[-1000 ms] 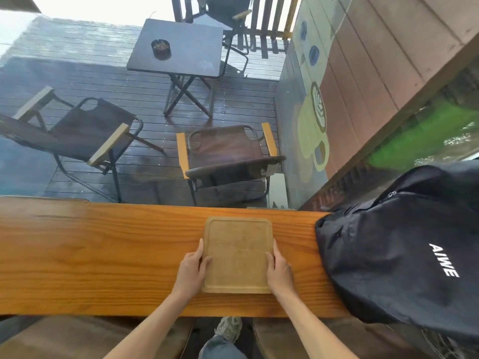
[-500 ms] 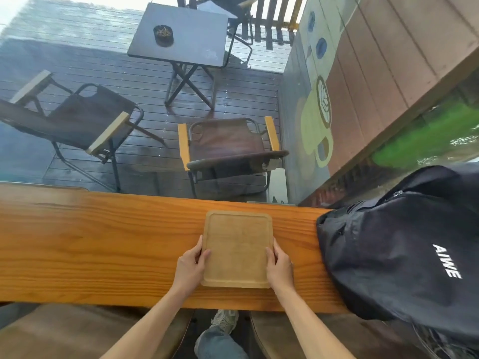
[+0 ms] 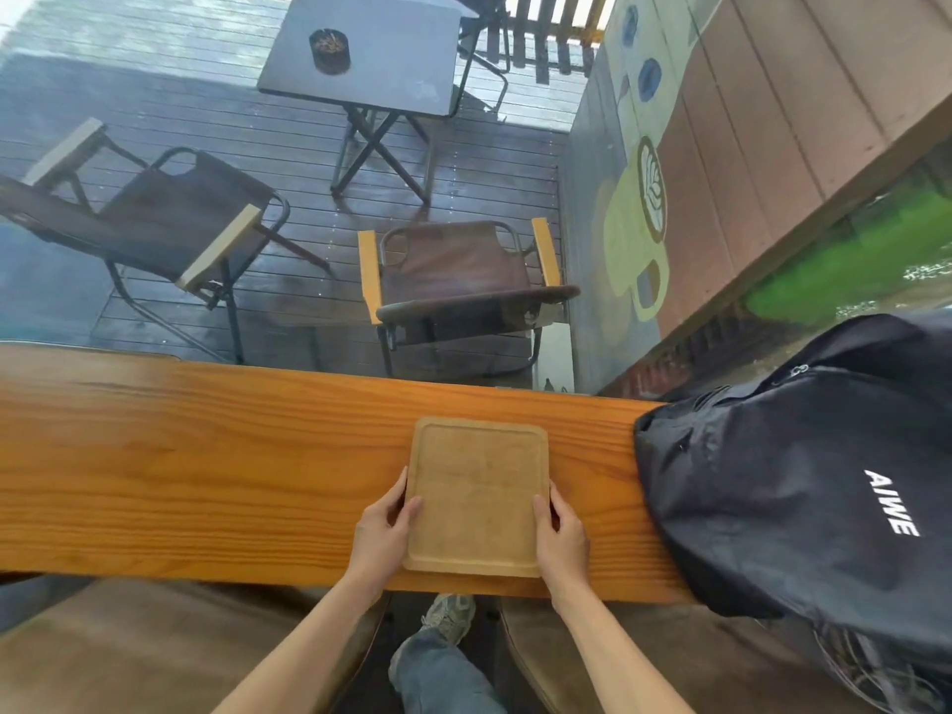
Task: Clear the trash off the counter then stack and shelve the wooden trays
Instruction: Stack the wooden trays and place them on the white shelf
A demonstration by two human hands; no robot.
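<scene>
Left hand (image 3: 384,533) clamped on the left edge of the wooden tray (image 3: 476,499), thumb hooked over the rim, fingers tucked underneath. Right hand (image 3: 562,537) mirroring it on the right edge, same pinch. Both closed on the tray, which sits flat or near flat at the near edge of the counter (image 3: 206,466), its front rim almost flush with the counter lip at 6 o'clock.

Progress-wise: no trash anywhere on the visible counter, so that part looks done. Hard to say whether this is one tray or a stack already; only one top face showing. Shelving clearly still to go, no shelf in sight.

Room to move, sweeping across: long bare run of wood out at 9 o'clock from the tray, plenty of slide space. Far counter edge at 12 o'clock, glass and a patio chair (image 3: 458,280) beyond it, so pushing forward not a great idea. Black backpack (image 3: 803,471) slumped at 3 o'clock, near the right hand but not touching. Probably best lifted straight up and pulled back toward 6 o'clock, where only knees and a shoe (image 3: 451,618) are waiting.
</scene>
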